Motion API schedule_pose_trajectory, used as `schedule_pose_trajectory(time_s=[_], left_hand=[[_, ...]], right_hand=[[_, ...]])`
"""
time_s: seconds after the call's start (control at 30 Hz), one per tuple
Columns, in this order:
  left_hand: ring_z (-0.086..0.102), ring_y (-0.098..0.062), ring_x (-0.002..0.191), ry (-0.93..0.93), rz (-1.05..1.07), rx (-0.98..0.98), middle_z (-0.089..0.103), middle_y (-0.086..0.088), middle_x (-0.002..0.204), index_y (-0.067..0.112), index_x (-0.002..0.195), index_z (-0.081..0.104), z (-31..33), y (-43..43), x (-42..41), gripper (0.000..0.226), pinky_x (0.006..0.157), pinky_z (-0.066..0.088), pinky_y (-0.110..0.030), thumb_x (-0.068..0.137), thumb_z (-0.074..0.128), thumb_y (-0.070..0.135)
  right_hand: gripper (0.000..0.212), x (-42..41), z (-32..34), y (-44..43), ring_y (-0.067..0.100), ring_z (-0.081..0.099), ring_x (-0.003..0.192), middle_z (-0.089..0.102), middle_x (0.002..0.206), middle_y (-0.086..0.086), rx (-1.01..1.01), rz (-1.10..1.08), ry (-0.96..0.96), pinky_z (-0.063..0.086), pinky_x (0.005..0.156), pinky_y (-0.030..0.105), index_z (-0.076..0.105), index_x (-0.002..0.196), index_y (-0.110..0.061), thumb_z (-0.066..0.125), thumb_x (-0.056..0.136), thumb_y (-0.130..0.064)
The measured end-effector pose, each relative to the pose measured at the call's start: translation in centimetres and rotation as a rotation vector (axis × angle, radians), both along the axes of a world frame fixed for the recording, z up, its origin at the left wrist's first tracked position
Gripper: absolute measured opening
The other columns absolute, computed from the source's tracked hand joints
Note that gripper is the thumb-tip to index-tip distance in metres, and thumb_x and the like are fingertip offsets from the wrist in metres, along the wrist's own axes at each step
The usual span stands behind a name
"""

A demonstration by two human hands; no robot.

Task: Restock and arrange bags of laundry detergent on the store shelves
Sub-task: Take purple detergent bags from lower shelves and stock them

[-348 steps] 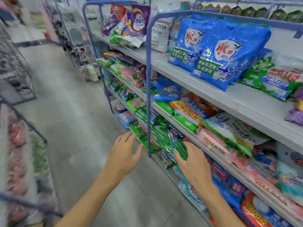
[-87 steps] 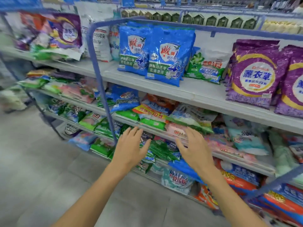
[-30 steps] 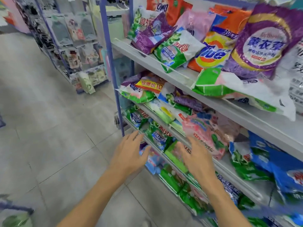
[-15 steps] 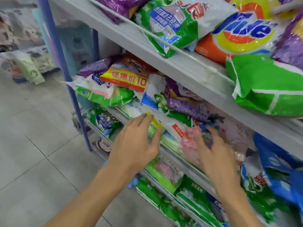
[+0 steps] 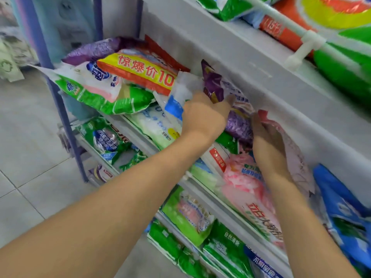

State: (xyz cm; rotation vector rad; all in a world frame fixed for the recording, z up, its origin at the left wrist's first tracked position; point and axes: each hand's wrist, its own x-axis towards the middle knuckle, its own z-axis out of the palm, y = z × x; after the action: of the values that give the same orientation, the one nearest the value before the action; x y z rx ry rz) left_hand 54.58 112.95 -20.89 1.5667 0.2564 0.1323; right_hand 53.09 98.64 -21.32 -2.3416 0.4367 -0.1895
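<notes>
Both hands have pushed deeper under the upper shelf [image 5: 220,47] since a moment ago, when they only hovered at the front of the bags. Now the left hand [image 5: 204,115] has its fingers curled over the crumpled top of the purple bag [image 5: 239,125], thumb pressed against it, so it holds that bag. Just right of the purple bag, the right hand [image 5: 267,137] lies against a pale bag [image 5: 295,159] with a red top edge. Its fingers are in shadow, and I cannot tell whether they grip the bag or only touch it.

Left of the purple bag lies a red-and-yellow bag [image 5: 140,71], resting on a green-and-white bag [image 5: 100,93]. Below the purple bag a pink bag [image 5: 245,183] slumps over the shelf lip, and further right sits a blue bag [image 5: 341,197].

By my reading this is the arranging step: the tumbled detergent bags on this shelf are being sorted out. Next, the purple bag probably needs lifting free of its neighbours and setting straight, without dragging the pink bag off the edge.
</notes>
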Motion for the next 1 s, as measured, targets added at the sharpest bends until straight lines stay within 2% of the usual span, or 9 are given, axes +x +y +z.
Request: schedule_pose_trajectory(time_s=[0.1, 0.23, 0.33, 0.4, 0.5, 0.67, 0.77, 0.83, 1.0], left_hand=[[0.068, -0.022, 0.08, 0.057, -0.002, 0.04, 0.072, -0.004, 0.086, 0.006, 0.094, 0.07, -0.1, -0.2, 1.6, 0.038, 0.069, 0.053, -0.028, 0.08, 0.084, 0.038], [0.073, -0.024, 0.081, 0.123, -0.13, -0.22, 0.078, -0.01, 0.094, 0.003, 0.103, 0.075, -0.8, 1.5, 1.5, 0.029, 0.073, 0.059, -0.03, 0.077, 0.085, 0.01], [0.074, -0.026, 0.075, 0.231, -0.277, -0.452, 0.077, -0.015, 0.095, -0.003, 0.108, 0.07, -0.6, 3.1, -1.0, 0.033, 0.075, 0.062, -0.036, 0.076, 0.079, -0.004], [0.075, -0.026, 0.079, 0.3, -0.396, -0.51, 0.077, -0.013, 0.098, 0.0, 0.11, 0.073, 0.2, 3.9, -3.9, 0.029, 0.075, 0.062, -0.034, 0.081, 0.076, 0.002], [0.077, -0.026, 0.094, 0.288, -0.467, -0.59, 0.078, -0.012, 0.105, 0.004, 0.116, 0.073, 1.2, 5.1, -8.9, 0.032, 0.08, 0.063, -0.035, 0.084, 0.077, 0.01], [0.077, -0.027, 0.093, 0.35, -0.423, -0.575, 0.078, -0.012, 0.103, 0.007, 0.108, 0.075, 3.5, 6.8, -15.3, 0.027, 0.084, 0.063, -0.04, 0.081, 0.077, 0.011], [0.078, -0.023, 0.084, 0.378, -0.447, -0.503, 0.079, -0.01, 0.095, 0.008, 0.099, 0.077, 5.3, 7.3, -18.4, 0.016, 0.077, 0.064, -0.036, 0.083, 0.075, 0.01], [0.078, -0.023, 0.083, 0.37, -0.495, -0.497, 0.079, -0.011, 0.096, 0.009, 0.096, 0.077, 6.5, 7.5, -20.2, 0.012, 0.078, 0.064, -0.035, 0.085, 0.072, 0.006], [0.075, -0.026, 0.1, 0.304, -0.696, -0.425, 0.078, -0.009, 0.109, 0.013, 0.115, 0.071, 9.5, 6.2, -23.9, 0.037, 0.086, 0.062, -0.04, 0.079, 0.072, 0.004]], right_hand=[[0.042, 1.9, 1.1, 0.4, 0.025, 0.07, 0.087, 0.073, 0.1, 0.004, 0.171, -0.087, 0.009, 0.057, 0.091, 0.045, 0.062, 0.084, -0.025, 0.058, 0.087, -0.067], [0.035, 1.9, 1.8, -0.9, 0.021, 0.074, 0.068, 0.079, 0.097, 0.01, 0.519, 0.009, 0.048, 0.057, 0.054, 0.029, 0.075, 0.1, -0.011, 0.086, 0.075, -0.034], [0.047, -0.7, 2.6, -0.8, 0.032, 0.075, 0.084, 0.077, 0.107, 0.014, 0.712, 0.173, 0.134, 0.062, 0.066, 0.044, 0.073, 0.117, -0.009, 0.082, 0.074, -0.023], [0.04, -3.0, 2.9, -0.4, 0.033, 0.072, 0.088, 0.077, 0.108, 0.015, 0.786, 0.211, 0.2, 0.061, 0.075, 0.049, 0.075, 0.115, -0.009, 0.076, 0.077, -0.018], [0.054, -7.5, 3.2, 0.4, 0.035, 0.072, 0.104, 0.074, 0.118, 0.018, 0.857, 0.257, 0.268, 0.059, 0.092, 0.049, 0.069, 0.126, -0.008, 0.076, 0.073, -0.013], [0.072, -15.2, 4.7, 1.5, 0.033, 0.072, 0.11, 0.073, 0.122, 0.016, 0.987, 0.195, 0.242, 0.059, 0.094, 0.043, 0.061, 0.135, -0.008, 0.081, 0.067, 0.002], [0.06, -19.6, 6.4, 2.3, 0.027, 0.076, 0.097, 0.075, 0.116, 0.015, 1.121, 0.118, 0.172, 0.063, 0.081, 0.036, 0.063, 0.131, -0.006, 0.075, 0.072, -0.007], [0.055, -22.5, 7.7, 2.7, 0.029, 0.075, 0.1, 0.074, 0.119, 0.017, 1.172, 0.078, 0.107, 0.063, 0.084, 0.039, 0.062, 0.131, -0.007, 0.073, 0.076, -0.01], [0.058, -28.7, 10.5, 1.9, 0.035, 0.071, 0.11, 0.072, 0.123, 0.016, 1.159, -0.031, -0.068, 0.061, 0.09, 0.045, 0.058, 0.133, -0.012, 0.07, 0.077, -0.002]])
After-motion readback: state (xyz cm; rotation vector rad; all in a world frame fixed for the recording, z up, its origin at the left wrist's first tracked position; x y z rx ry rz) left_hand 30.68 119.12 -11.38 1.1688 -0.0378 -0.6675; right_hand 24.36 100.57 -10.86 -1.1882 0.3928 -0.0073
